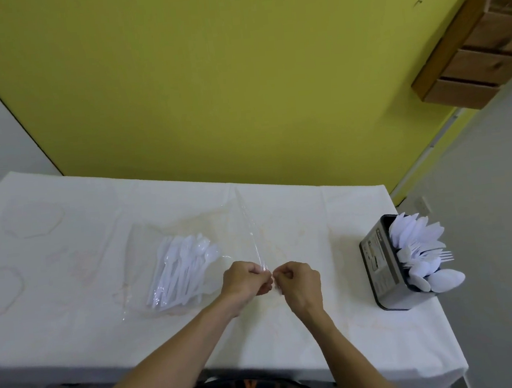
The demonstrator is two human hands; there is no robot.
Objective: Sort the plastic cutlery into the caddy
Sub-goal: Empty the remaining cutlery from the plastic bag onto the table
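While left hand (246, 278) and right hand (298, 280) pinch the flimsy, slippery wrapper (254, 241) near the table's (74, 336) front edge, light spoons (186, 263) likely suit handle grips.

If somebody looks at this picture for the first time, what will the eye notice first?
First come the two hands above the middle of the table: the left hand and the right hand both pinch a clear plastic wrapper that stretches away from the person. Left of them lies a pile of white plastic cutlery. At the table's right edge stands a dark caddy, full of white forks and spoons.
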